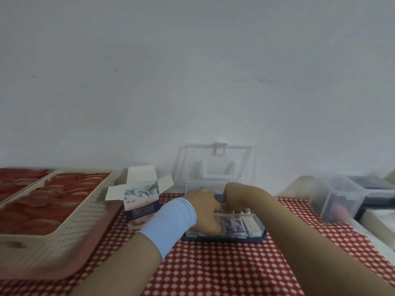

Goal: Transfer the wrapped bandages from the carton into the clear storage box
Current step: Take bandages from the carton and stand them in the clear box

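Note:
The clear storage box (259, 230) stands in the middle of the table, its lid (215, 165) tipped up at the back. Wrapped bandages (236, 226), white and blue, stand in a row inside it. My left hand (203, 207), with a light blue wristband, reaches down into the box's left part and grips the packets there. My right hand (235, 202) comes in from the right, its fingers curled over the tops of the same row. The open carton (142, 210) stands just left of the box, more wrapped packets (141, 192) showing in its mouth.
A beige perforated tray (85, 212) on a pink tray lies at the left. Clear bins (335, 197) and a dark container sit at the right. A red-and-white patterned cloth (213, 268) covers the table, and a white wall rises close behind.

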{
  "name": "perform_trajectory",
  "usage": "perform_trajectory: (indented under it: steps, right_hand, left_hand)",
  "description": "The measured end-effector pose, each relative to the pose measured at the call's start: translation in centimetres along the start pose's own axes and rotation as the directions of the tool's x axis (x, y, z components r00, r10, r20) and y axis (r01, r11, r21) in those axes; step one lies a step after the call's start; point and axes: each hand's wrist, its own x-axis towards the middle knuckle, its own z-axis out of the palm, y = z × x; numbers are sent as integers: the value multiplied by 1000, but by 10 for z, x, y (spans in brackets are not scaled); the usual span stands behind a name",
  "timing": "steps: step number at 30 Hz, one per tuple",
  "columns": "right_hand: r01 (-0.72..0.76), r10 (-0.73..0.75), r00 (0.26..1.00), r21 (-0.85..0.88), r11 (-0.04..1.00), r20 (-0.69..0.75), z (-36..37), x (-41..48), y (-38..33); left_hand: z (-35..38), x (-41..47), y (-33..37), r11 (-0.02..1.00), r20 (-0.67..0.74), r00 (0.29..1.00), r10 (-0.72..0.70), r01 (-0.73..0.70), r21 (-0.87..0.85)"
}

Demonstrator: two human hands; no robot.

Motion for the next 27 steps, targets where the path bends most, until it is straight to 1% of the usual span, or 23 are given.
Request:
perform_trajectory:
  steps: [1,4,7,9,11,14,16,18,21,23,24,26,27]
  right_hand:
    - [1,-1,1000,-19,1000,-5,0,0,-1]
    - [-7,6,1000,-58,998,-27,2,0,-3]
    - [-43,37,997,-88,995,-60,1,1,-5]
    - [-55,49,997,-94,994,-61,-2,-1,-5]
    - [-62,58,997,-79,995,-58,-7,0,-3]
    - [-58,53,997,-78,995,-60,-12,1,2]
    - [-15,12,998,-42,999,-62,-12,0,3]
    - [21,-22,999,-19,1000,-43,-9,-6,-2]
    - [16,-17,999,-41,999,-38,-6,-12,-6]
    - [24,-24,1000,47,999,-13,-13,-17,-5]
    - [39,-37,999,99,994,-17,-19,-20,-5]
    - [102,-83,990,182,978,-111,-35,-29,-8]
    - [146,-106,977,219,965,-185,-42,-33,-12]
  left_hand:
    - [2,2,3,1000,9,1000,2,-3,8]
    - [3,9,11,997,96,993,-74,73,14]
    - [-2,9,16,992,131,983,-125,128,-14]
    - [-2,9,15,990,130,984,-122,130,-50]
    - [-1,10,14,992,137,987,-89,100,-78]
    - [-2,10,13,997,171,985,-38,49,-57]
    - [-3,8,14,998,182,983,-31,42,-55]
    - [-2,7,12,995,144,989,-32,45,-91]
    - [-9,-3,7,993,68,997,-39,47,-106]
    - [-21,-18,-1,993,-6,1000,-9,8,-116]
    - [-28,-29,-6,988,-64,998,7,-17,-154]
    - [-39,-48,-22,956,-181,983,-15,-39,-292]
    - [-42,-57,-33,934,-236,970,-61,-28,-356]
